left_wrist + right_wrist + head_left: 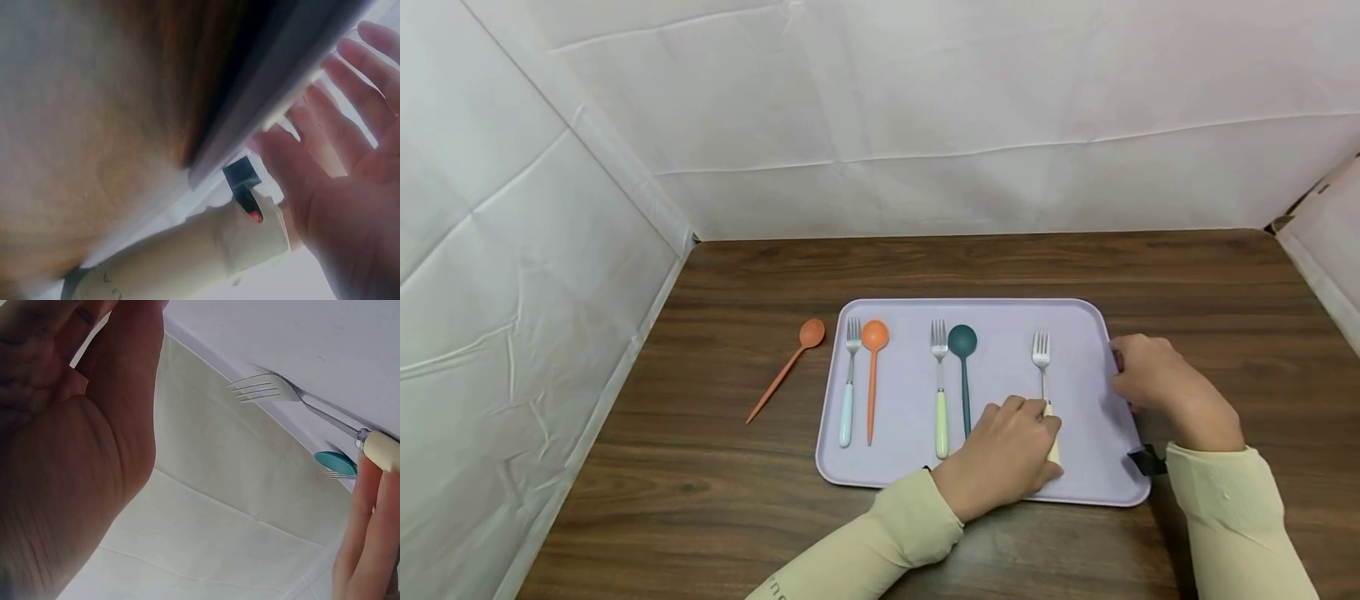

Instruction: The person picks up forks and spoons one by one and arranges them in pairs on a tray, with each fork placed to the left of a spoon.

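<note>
A lilac tray (895, 471) lies on the wooden table. My left hand (1003, 450) reaches over its front edge and pinches the cream handle of a fork (1042, 354), thumb nearer the front and fingers farther back. In the right wrist view the fork (269, 387) lies along the tray, its tines pointing away from the left fingertips. My right hand (1157, 379) grips the tray's right rim with bent fingers. Left of the held fork lie a dark green spoon (962, 340), a green-handled fork (941, 417), an orange spoon (875, 336) and a light-blue-handled fork (846, 412).
Another orange spoon (811, 332) lies slanted on the table (730, 492), left of the tray. White sheeting (865, 108) stands behind the table and at both sides. My left forearm (857, 550) crosses the table in front of the tray.
</note>
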{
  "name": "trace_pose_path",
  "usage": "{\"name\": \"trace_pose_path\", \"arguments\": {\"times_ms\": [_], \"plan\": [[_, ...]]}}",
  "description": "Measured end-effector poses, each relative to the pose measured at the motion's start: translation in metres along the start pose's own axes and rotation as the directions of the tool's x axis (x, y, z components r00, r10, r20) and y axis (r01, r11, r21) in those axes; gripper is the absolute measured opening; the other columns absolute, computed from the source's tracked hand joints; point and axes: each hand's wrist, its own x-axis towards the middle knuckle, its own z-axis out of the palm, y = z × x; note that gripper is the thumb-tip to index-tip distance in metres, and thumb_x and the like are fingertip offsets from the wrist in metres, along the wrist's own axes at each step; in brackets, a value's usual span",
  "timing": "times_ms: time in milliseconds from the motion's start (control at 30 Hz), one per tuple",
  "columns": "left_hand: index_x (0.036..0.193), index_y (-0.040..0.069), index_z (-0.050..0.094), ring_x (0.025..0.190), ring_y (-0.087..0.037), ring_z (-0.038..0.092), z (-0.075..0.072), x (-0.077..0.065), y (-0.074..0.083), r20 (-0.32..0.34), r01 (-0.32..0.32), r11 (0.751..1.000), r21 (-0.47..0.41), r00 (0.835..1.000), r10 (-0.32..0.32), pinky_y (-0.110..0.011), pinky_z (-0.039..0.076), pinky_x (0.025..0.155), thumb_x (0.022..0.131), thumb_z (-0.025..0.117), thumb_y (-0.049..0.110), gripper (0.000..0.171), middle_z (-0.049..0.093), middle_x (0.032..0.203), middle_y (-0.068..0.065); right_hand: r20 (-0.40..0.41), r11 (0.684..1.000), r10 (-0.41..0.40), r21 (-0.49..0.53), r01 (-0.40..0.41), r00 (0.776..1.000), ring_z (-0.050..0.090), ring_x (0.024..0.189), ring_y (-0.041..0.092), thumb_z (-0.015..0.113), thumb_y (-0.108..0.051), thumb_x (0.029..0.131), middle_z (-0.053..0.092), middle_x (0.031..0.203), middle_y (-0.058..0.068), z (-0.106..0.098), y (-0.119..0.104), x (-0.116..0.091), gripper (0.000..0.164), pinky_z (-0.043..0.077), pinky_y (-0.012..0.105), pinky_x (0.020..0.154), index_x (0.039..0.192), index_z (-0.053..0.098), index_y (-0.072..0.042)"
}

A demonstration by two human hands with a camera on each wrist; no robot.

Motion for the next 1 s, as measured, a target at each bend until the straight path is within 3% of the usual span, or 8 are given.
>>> {"name": "trace_pose_path", "arguments": {"times_ms": [333,533,800,1000], "plan": [[0.093,0.022,0.064,0.083,-0.013,0.054,0.009,0.009,0.002,-0.069,0.0,1.0,0.003,0.998,0.0,-0.028,0.046,0.061,0.078,0.066,0.054,0.036,0.06,0.109,0.003,-0.035,1.0,-0.015,-0.005,0.014,0.999,0.053,0.043,0.014,0.048,0.003,0.071,0.049,0.058,0.006,0.002,0.004,0.001,0.007,0.043,0.031,0.043,0.069,0.048,-0.004],[0.104,0.019,0.065,0.085,-0.013,0.054,0.009,0.009,0.0,-0.031,0.005,0.998,-0.064,0.999,-0.007,-0.026,0.047,0.063,0.081,0.061,0.056,0.044,0.059,0.11,0.003,-0.034,1.0,-0.017,-0.002,0.017,0.999,0.053,0.042,0.014,0.048,0.003,0.071,0.049,0.057,0.006,0.003,0.004,0.0,0.007,0.043,0.031,0.043,0.069,0.048,-0.004],[0.121,0.013,0.061,0.1,-0.016,0.055,-0.006,-0.012,-0.016,-0.061,0.011,0.979,-0.202,0.998,-0.024,-0.028,0.046,0.081,0.086,0.059,0.048,0.049,0.058,0.117,-0.002,-0.008,1.0,0.015,-0.002,-0.015,1.0,0.054,0.044,0.016,0.049,0.003,0.073,0.051,0.059,0.007,0.0,0.001,0.0,0.006,0.041,0.032,0.043,0.071,0.049,-0.002],[0.121,0.014,0.061,0.096,-0.015,0.056,-0.012,-0.031,-0.036,-0.118,0.077,0.956,-0.281,0.986,-0.114,-0.028,0.046,0.079,0.085,0.064,0.041,0.045,0.06,0.112,0.0,-0.022,1.0,-0.006,-0.014,0.006,1.0,0.054,0.043,0.015,0.049,0.003,0.07,0.05,0.057,0.005,-0.001,0.0,0.0,0.006,0.041,0.032,0.044,0.07,0.049,-0.004]]}}
